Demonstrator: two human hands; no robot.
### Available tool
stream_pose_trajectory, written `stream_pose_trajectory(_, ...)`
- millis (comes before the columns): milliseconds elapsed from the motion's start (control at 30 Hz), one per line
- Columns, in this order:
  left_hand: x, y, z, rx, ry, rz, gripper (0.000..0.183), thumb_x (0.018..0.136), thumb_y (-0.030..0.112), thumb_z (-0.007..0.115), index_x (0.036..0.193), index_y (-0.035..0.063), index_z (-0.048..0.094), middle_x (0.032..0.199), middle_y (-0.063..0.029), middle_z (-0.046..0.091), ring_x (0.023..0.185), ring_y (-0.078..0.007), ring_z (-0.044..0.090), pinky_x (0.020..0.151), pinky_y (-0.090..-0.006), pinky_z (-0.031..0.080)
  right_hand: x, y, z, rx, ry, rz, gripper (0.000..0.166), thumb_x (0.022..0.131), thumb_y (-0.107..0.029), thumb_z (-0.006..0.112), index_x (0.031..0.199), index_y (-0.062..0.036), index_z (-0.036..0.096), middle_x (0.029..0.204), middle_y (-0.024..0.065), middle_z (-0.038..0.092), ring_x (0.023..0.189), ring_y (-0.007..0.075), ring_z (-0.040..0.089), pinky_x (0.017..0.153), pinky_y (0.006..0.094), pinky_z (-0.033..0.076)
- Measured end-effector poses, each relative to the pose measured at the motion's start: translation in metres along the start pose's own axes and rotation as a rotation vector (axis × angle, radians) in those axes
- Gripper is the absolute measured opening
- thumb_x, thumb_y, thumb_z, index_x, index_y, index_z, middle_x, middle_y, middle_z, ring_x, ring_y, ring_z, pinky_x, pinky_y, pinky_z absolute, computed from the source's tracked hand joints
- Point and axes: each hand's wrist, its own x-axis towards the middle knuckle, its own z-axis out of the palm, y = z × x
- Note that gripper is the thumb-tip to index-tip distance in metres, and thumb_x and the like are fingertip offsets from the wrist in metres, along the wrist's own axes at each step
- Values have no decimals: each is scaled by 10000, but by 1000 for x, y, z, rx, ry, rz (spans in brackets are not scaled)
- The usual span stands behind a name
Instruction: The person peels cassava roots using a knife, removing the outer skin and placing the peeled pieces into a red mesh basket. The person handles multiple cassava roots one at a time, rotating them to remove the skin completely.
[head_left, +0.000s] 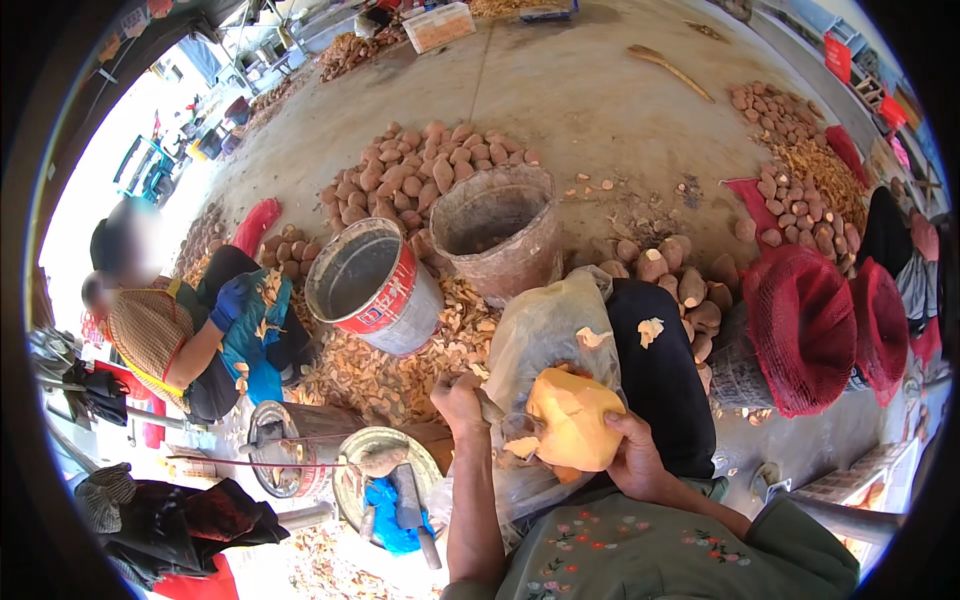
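Observation:
My left hand (459, 403) grips the handle of a peeling knife (491, 407). Its blade lies against the near-left side of a large peeled yellow tuber (576, 418), where a loose strip of peel (523, 447) hangs. From the other side my right hand (637, 454) holds the tuber, thumb on its surface and the other fingers partly hidden. Beneath it a clear plastic sheet (551, 322) covers part of my lap. Peel scraps (650, 331) lie on my dark trouser leg (656, 375) and on the plastic.
Before me stand a grey bucket (427, 307) and a larger stained bucket (551, 259), amid peelings (360, 375) and unpeeled tubers (442, 169). Red mesh bags (799, 330) stand right. A blue-gloved co-worker (150, 330) sits left. A broad-bladed tool (407, 499) rests on a nearby bucket (349, 480).

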Motion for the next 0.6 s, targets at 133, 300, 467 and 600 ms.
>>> stream_pose_trajectory(133, 14, -9, -8, -25, -6, -2, 55, 604, 5, 521, 628, -43, 512, 542, -66, 487, 411, -163, 448, 387, -275, 333, 1, 2, 10, 3, 13, -38, 437, 761, -137, 597, 1133, 44, 459, 1007, 99, 586, 945, 172, 579, 849, 296, 459)
stream_pose_trajectory(300, -6, -5, -2, -55, 6, 9, 38, 604, -28, 496, 640, -29, 509, 544, -56, 480, 379, -132, 419, 359, -257, 309, 0, -1, -2, -40, -11, -62, 453, 786, -174, 586, 1167, 17, 433, 1082, 97, 553, 1003, 187, 557, 869, 328, 460)
stream_pose_trajectory(467, -24, 7, 8, -94, 27, 88, 46, 619, -37, 495, 654, -9, 493, 564, -21, 470, 411, -88, 384, 382, -226, 286, -1, -4, 3, -161, 30, -198, 514, 733, -42, 657, 1183, 33, 422, 1096, 112, 545, 1013, 182, 543, 873, 314, 452)
stream_pose_trajectory(600, -24, 5, 14, -1, -1, 125, 50, 622, -34, 502, 635, 0, 468, 553, 10, 425, 464, -61, 342, 419, -213, 268, 4, -5, -3, -311, 79, -237, 674, 650, -6, 737, 1226, 46, 390, 1099, 119, 541, 1018, 179, 531, 877, 296, 443)
